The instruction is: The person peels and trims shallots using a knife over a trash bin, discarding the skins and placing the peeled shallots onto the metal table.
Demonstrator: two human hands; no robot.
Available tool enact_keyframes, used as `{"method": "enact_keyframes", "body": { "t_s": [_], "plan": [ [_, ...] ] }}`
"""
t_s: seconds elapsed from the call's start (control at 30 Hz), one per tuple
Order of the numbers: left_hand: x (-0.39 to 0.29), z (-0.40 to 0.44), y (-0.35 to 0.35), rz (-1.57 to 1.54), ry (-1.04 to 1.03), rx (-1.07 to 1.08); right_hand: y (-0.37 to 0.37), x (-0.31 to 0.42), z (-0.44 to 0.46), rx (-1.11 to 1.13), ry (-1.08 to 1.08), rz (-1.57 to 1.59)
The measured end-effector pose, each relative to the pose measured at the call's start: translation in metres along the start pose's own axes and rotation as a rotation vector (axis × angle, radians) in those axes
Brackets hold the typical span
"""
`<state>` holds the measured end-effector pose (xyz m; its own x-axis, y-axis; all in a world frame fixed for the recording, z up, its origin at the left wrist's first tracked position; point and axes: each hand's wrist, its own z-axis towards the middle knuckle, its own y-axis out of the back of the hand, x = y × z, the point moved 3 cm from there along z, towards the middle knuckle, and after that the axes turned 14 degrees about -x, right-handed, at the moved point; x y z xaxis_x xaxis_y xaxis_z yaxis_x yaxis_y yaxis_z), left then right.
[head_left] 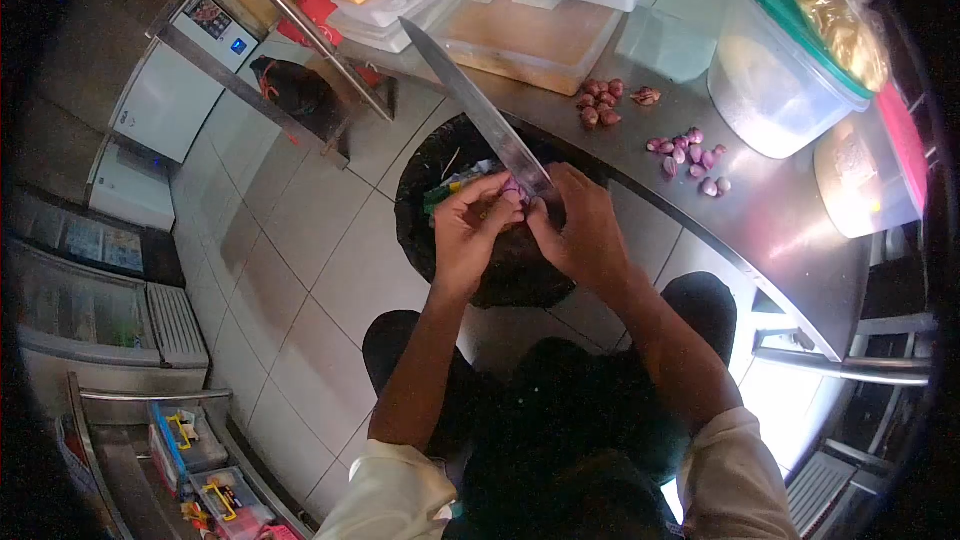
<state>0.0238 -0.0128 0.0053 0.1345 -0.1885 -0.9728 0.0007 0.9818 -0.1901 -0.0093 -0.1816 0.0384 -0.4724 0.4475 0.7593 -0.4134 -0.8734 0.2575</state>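
A small purple shallot (513, 187) is pinched between the fingers of my left hand (470, 225). In my right hand (585, 225) is a large knife (475, 105), its long blade pointing up and to the left, its lower end against the shallot. Both hands are over a black-lined bin (425, 240) with scraps in it. On the metal counter (770, 230), a group of peeled purple shallots (690, 155) lies to the right of several unpeeled reddish-brown ones (600, 103).
Lidded plastic containers (530, 35) stand at the counter's back. A tub with a green lid (765, 70) and a pink-lidded one (865, 175) are at the right. A metal rail (300, 25) runs at the upper left. Drawers with boxes (190, 440) stand lower left.
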Motion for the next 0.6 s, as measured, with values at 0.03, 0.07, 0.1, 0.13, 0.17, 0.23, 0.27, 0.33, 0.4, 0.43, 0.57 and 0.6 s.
{"method": "enact_keyframes", "body": {
  "t_s": [0.03,0.07,0.1,0.13,0.17,0.23,0.27,0.33,0.4,0.43,0.57,0.6],
  "plan": [
    [0.0000,0.0001,-0.0005,-0.019,0.009,0.005,-0.0009,-0.0011,-0.0006,0.002,0.020,-0.004],
    [0.0000,0.0001,-0.0010,-0.037,0.018,0.010,-0.0018,-0.0018,-0.0013,0.004,0.039,-0.008],
    [0.0008,0.0003,-0.0013,-0.037,0.017,0.011,-0.0027,-0.0020,-0.0022,0.004,0.040,-0.009],
    [0.0019,0.0007,-0.0021,-0.045,0.019,0.016,-0.0034,-0.0018,-0.0032,-0.009,0.042,-0.036],
    [0.0030,0.0008,-0.0025,-0.053,0.021,0.022,-0.0037,-0.0021,-0.0042,-0.022,0.043,-0.064],
    [0.0022,0.0001,-0.0039,-0.049,0.030,0.026,-0.0036,-0.0063,-0.0047,-0.009,0.036,-0.058],
    [0.0017,0.0000,-0.0041,-0.045,0.038,0.027,-0.0040,-0.0075,-0.0046,0.006,0.029,-0.051],
    [-0.0009,-0.0002,-0.0051,-0.047,0.042,0.029,-0.0042,-0.0051,-0.0037,-0.024,0.028,-0.059],
    [-0.0011,0.0003,-0.0051,-0.051,0.047,0.030,-0.0041,-0.0047,-0.0036,-0.053,0.027,-0.070],
    [0.0002,0.0011,-0.0041,-0.049,0.058,0.020,-0.0037,-0.0061,-0.0040,-0.088,0.013,-0.056],
    [0.0020,0.0023,-0.0015,-0.056,0.095,-0.001,0.0007,-0.0005,-0.0004,-0.139,0.006,-0.005],
    [0.0020,0.0020,-0.0017,-0.056,0.096,-0.001,0.0022,0.0024,0.0009,-0.139,0.005,-0.005]
  ]
}}
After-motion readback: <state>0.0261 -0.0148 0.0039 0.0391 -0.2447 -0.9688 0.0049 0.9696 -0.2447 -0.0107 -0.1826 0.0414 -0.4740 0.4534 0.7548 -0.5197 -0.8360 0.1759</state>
